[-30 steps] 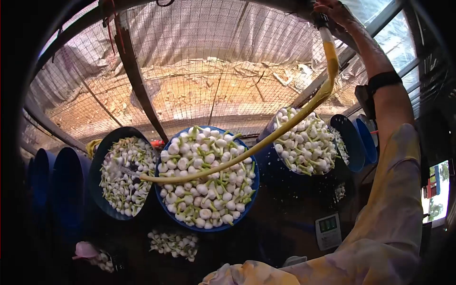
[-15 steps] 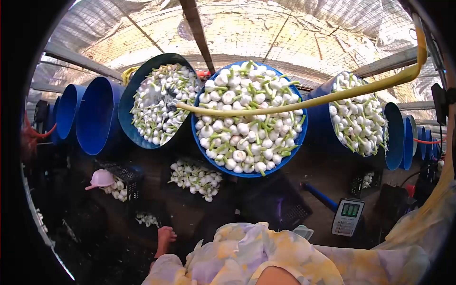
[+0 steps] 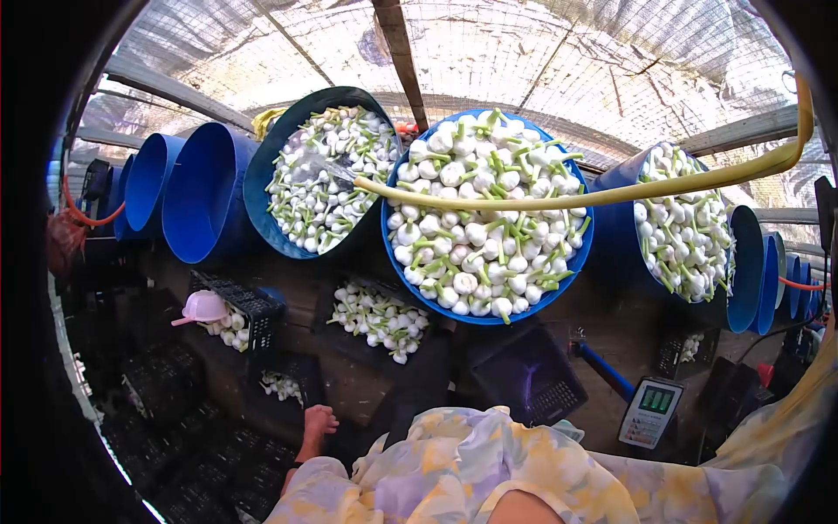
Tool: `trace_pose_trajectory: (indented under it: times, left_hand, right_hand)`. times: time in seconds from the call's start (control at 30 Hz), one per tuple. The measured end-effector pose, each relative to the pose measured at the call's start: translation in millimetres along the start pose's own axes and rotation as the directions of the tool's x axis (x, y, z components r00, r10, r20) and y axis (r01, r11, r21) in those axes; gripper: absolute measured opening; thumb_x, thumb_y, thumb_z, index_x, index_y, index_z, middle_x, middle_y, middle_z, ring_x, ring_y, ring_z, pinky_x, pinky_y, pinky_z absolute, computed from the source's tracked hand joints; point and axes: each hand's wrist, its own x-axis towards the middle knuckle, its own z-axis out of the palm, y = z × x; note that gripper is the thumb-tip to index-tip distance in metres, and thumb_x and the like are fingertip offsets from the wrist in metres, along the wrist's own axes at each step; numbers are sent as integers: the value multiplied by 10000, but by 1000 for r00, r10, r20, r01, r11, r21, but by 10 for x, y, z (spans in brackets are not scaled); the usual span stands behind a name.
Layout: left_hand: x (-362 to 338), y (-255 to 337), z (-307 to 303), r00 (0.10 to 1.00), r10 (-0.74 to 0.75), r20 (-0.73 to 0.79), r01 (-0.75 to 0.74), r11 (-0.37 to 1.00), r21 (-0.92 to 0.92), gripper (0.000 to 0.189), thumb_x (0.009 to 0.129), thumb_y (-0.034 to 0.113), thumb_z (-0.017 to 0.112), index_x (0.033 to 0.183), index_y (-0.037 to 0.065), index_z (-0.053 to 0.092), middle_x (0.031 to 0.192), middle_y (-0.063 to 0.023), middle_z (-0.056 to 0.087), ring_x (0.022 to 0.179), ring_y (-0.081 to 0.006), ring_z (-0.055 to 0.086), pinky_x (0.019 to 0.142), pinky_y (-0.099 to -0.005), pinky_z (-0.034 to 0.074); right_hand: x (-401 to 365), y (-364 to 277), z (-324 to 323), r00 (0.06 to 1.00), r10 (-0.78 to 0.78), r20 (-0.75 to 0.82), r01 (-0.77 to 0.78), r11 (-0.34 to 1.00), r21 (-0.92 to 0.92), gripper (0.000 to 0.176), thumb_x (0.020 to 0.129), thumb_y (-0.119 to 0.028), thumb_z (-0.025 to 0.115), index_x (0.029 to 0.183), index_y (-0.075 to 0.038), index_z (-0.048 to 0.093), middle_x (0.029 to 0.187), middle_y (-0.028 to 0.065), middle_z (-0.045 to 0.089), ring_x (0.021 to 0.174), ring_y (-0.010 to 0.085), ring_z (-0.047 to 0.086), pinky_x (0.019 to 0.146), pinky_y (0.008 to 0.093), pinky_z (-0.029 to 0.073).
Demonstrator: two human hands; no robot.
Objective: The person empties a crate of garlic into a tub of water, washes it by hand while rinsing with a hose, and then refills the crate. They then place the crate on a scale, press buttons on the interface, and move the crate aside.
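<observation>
The person's left hand (image 3: 320, 421) hangs low at the near left, beside a dark crate with a few bulbs in it (image 3: 282, 384). Its fingers look bent inward; whether they grip anything cannot be told. The right hand is out of sight; only its pale patterned sleeve (image 3: 777, 432) shows, at the near right.

A yellow hose (image 3: 559, 202) comes in from the far right, crosses above the right tub (image 3: 615, 223) and the middle tub (image 3: 489, 320), and ends by the right rim of the green tub (image 3: 262, 210), left of centre. Water sprays from it leftward onto the garlic (image 3: 319, 227) there, so wetting or rinsing these bulbs seems to be the step in hand. Wetting the whole load would call for a steady hose end, swung across the bulbs.

Both other tubs are heaped with white, green-stemmed garlic. The middle one's rim and heap stand between the person and the hose, likely the main obstacle. Nearer lie a pink scoop (image 3: 205, 306) on a black crate (image 3: 264, 319), another pile of bulbs (image 3: 375, 319), a black tray (image 3: 524, 375) and a lit scale display (image 3: 650, 415). Mesh (image 3: 489, 61) closes the far side.
</observation>
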Motion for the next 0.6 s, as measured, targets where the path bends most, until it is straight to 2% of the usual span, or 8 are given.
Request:
trace_pose_trajectory:
  times: [0.07, 0.1, 0.13, 0.23, 0.27, 0.3, 0.4, 0.6]
  left_hand:
    - [-169, -1, 62, 999, 36, -41, -37, 999, -26, 104, 804, 119, 523, 850, 51, 586, 659, -78, 587, 527, -191, 610, 419, -329, 506]
    - [-262, -249, -54, 998, 16, -67, -24, 993, -116, 87, 790, 109, 537, 842, 53, 580, 640, -81, 578, 507, -195, 598, 401, -326, 492]
    - [-230, -141, 16, 999, 37, -28, -40, 991, -129, 83, 781, 108, 548, 839, 55, 575, 618, -90, 567, 485, -212, 586, 370, -326, 471]
    - [41, -138, 63, 997, -67, -46, 67, 998, -11, 132, 749, 69, 514, 859, 29, 575, 614, -125, 557, 488, -271, 597, 381, -419, 516]
    - [269, -283, 79, 993, -113, -20, 112, 992, -66, 144, 761, 78, 505, 874, 20, 572, 631, -128, 564, 486, -264, 597, 384, -407, 517]
    - [-444, 252, 277, 999, -34, 1, 34, 994, -101, 230, 827, 243, 558, 903, 31, 605, 724, -106, 603, 619, -227, 602, 545, -370, 510]
    - [-495, 293, 276, 997, 32, 70, -23, 992, -127, 236, 839, 239, 562, 949, 32, 593, 733, -102, 603, 624, -211, 599, 543, -331, 521]
    - [-227, 313, 232, 996, 74, 52, -72, 996, -48, 192, 830, 180, 535, 950, 37, 579, 735, -111, 599, 593, -226, 607, 487, -356, 524]
  right_hand:
    - [-44, 58, 4, 1000, -9, 1, 9, 1000, 2, 163, 795, -178, 647, 856, -29, 629, 792, 82, 650, 751, 164, 612, 670, 289, 481]
    - [-63, 155, 10, 1000, -11, 1, 11, 1000, 0, 162, 794, -177, 646, 855, -28, 629, 791, 83, 648, 751, 165, 612, 670, 290, 481]
    - [-84, 185, -121, 1000, -27, -5, 27, 999, -32, 161, 794, -175, 645, 854, -27, 628, 790, 84, 647, 750, 166, 612, 669, 291, 481]
    - [-111, 213, -264, 998, -66, 2, 66, 995, -73, 157, 793, -170, 643, 852, -25, 627, 786, 87, 644, 748, 169, 610, 669, 293, 482]
    - [-135, 201, -238, 998, -68, 5, 69, 995, -70, 156, 792, -168, 642, 851, -25, 627, 785, 88, 643, 747, 170, 610, 668, 294, 482]
    - [-162, 175, -223, 997, -70, 15, 70, 996, -63, 155, 792, -167, 641, 850, -24, 627, 783, 89, 642, 746, 171, 610, 668, 294, 482]
    - [-225, 171, -130, 998, -59, 25, 60, 997, -37, 151, 791, -162, 639, 847, -22, 626, 780, 92, 639, 744, 173, 609, 667, 297, 482]
    - [-369, 180, 19, 998, -33, 46, 33, 999, -16, 144, 788, -152, 635, 841, -18, 624, 772, 98, 632, 740, 179, 607, 666, 301, 483]
